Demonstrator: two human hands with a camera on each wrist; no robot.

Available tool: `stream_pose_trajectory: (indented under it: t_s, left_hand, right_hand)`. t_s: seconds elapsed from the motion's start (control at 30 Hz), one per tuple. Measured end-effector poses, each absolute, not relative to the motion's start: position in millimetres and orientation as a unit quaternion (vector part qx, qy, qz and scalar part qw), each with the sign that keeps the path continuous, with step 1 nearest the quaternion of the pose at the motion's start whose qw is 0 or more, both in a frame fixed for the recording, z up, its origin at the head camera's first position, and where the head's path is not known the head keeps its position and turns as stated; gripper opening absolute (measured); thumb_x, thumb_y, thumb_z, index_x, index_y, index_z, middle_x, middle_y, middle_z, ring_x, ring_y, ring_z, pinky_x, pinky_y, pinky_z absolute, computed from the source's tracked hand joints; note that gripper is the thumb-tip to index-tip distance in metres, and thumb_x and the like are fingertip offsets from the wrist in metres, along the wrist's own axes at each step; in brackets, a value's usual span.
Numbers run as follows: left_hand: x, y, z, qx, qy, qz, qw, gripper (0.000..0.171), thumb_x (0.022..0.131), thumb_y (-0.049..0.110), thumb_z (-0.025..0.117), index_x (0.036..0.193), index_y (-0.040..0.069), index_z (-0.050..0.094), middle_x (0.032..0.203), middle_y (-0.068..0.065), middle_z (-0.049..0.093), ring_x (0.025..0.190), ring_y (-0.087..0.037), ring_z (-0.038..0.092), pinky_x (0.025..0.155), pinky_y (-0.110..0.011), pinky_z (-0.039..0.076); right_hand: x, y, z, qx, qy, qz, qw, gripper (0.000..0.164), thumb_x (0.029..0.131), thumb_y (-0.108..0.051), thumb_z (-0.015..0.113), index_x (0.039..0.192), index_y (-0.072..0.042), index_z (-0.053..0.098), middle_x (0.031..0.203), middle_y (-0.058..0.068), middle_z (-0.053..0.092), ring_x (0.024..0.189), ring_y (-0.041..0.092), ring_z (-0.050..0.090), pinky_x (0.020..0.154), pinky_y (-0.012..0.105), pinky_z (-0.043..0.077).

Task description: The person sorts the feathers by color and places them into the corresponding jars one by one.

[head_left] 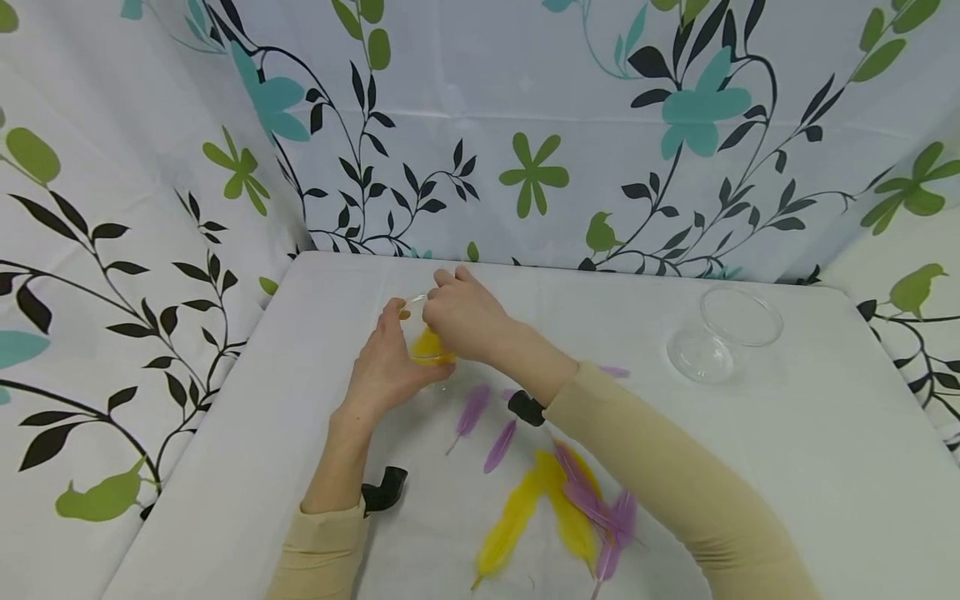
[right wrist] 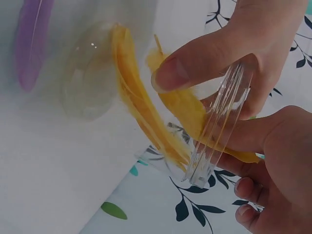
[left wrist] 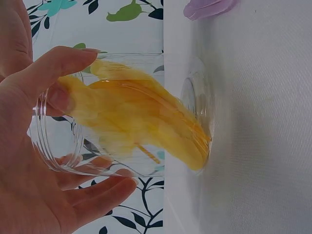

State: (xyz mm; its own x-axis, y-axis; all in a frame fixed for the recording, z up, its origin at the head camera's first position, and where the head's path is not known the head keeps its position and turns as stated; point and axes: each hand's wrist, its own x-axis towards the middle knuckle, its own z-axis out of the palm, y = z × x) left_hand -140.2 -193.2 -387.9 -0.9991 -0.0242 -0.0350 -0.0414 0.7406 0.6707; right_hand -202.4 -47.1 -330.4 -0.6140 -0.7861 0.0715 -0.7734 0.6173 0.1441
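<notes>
Both hands [head_left: 386, 362] [head_left: 467, 315] curl in at the jar [left wrist: 146, 64].

Table [head_left: 787, 450]: white
Right jar [head_left: 708, 354]: clear, upright, near the far right corner
Yellow feathers [head_left: 512, 525]: mid-width, toward the near edge
Purple feathers [head_left: 472, 410]: scattered from the middle toward the near edge, some across the yellow ones
Left jar [left wrist: 122, 114]: toward the far edge, contact with the surface unclear
</notes>
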Motion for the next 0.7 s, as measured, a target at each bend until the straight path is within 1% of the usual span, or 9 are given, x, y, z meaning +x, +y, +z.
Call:
stream_pose_trajectory:
  t_s: [0.23,0.33,0.57,0.7]
  left_hand:
    - [-140.9,-192.0,-387.8,-0.017,0.937,0.350,0.005,0.107,0.075,0.043,0.082,0.154,0.011,0.016,0.152,-0.016,0.039,0.126,-0.043,0.051,0.100,-0.061,0.045]
    - [-140.9,-191.7,-386.9,-0.016,0.937,0.349,0.002,0.106,0.076,0.043,0.082,0.154,0.011,0.017,0.152,-0.017,0.039,0.125,-0.043,0.051,0.099,-0.061,0.045]
    - [-140.5,-191.4,-386.3,-0.014,0.936,0.351,0.001,0.104,0.076,0.042,0.081,0.153,0.011,0.018,0.152,-0.018,0.040,0.124,-0.043,0.052,0.098,-0.059,0.047]
    - [-140.7,-191.3,-386.8,-0.016,0.936,0.352,0.003,0.102,0.077,0.042,0.081,0.152,0.012,0.019,0.151,-0.017,0.040,0.121,-0.043,0.053,0.096,-0.058,0.047]
  right_hand:
    - [-201.3,-51.7,-338.4,0.421,-0.906,-0.036,0.018,0.012,0.092,-0.024,0.069,0.093,-0.014,0.076,0.083,-0.004,0.070,0.090,0.017,0.051,0.084,0.032,0.041]
    - [-201.6,-51.0,-338.8,0.418,-0.908,-0.018,0.010,0.012,0.093,-0.022,0.067,0.092,-0.013,0.076,0.083,-0.004,0.070,0.089,0.018,0.051,0.084,0.032,0.041]
    - [-203.1,-49.6,-339.7,0.413,-0.911,0.008,-0.012,0.016,0.095,-0.023,0.065,0.095,-0.014,0.078,0.086,-0.004,0.073,0.088,0.019,0.053,0.083,0.034,0.041]
    - [-202.8,-46.8,-339.4,0.410,-0.912,0.017,-0.019,0.020,0.098,-0.026,0.062,0.094,-0.014,0.078,0.085,-0.003,0.070,0.087,0.019,0.050,0.080,0.033,0.040]
